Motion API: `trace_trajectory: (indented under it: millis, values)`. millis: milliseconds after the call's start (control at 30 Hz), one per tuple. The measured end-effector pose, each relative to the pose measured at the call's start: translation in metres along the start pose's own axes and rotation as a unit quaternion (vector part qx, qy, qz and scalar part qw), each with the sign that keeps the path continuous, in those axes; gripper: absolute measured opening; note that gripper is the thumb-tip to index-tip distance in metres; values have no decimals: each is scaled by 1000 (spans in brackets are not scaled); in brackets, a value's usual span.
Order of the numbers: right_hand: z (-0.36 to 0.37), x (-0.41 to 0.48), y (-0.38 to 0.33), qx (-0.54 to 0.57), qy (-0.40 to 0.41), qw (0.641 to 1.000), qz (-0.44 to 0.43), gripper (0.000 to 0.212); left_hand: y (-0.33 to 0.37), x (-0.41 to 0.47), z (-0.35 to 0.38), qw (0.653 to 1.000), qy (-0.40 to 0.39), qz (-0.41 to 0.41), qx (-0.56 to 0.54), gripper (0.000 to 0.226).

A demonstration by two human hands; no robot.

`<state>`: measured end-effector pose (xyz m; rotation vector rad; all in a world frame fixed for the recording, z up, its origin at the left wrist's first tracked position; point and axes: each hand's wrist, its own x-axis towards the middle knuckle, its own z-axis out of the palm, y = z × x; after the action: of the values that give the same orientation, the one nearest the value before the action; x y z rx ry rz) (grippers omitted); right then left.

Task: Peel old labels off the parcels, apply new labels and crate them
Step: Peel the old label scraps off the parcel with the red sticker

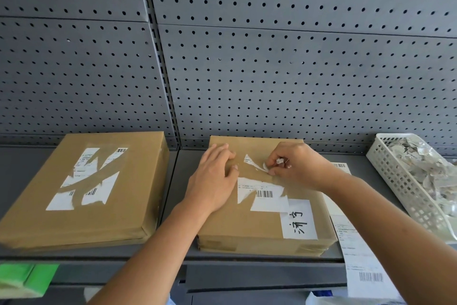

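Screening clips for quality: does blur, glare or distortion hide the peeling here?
Head view: wide-angle distortion bows the pegboard seams; light is even, without glare; the right hand pinching the label strip on the middle parcel is sharp; the green object at bottom left is blurred.

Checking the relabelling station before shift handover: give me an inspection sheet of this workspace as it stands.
Surface: grey metal shelf, two parcels lying flat on it.
Job's things: right parcel, old label partly torn off, handwritten sticker at its near corner; left parcel, torn label remnants; new label strip beside the right parcel, overhanging the shelf edge.
Clutter: white basket of peeled scraps at right; green object at lower left, unclear.
Hands: left hand flat on the right parcel; right hand pinches a lifted strip of old label with its fingers.
Cables: nothing seen.
Surroundings: grey pegboard behind.
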<state>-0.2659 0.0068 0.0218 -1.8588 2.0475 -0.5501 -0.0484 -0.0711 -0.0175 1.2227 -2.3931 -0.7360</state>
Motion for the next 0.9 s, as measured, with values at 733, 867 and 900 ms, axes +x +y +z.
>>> trace_trajectory:
  millis: [733, 867, 900]
  values:
    - [3, -1, 5, -29, 7, 998, -49, 5, 1, -1, 1, 1000, 2, 3, -1, 38]
    - [8, 3, 3, -59, 21, 994, -85, 8, 1, -1, 0, 1000, 2, 2, -2, 38]
    - [12, 3, 4, -62, 33, 993, -95, 9, 1, -1, 0, 1000, 3, 2, -2, 38]
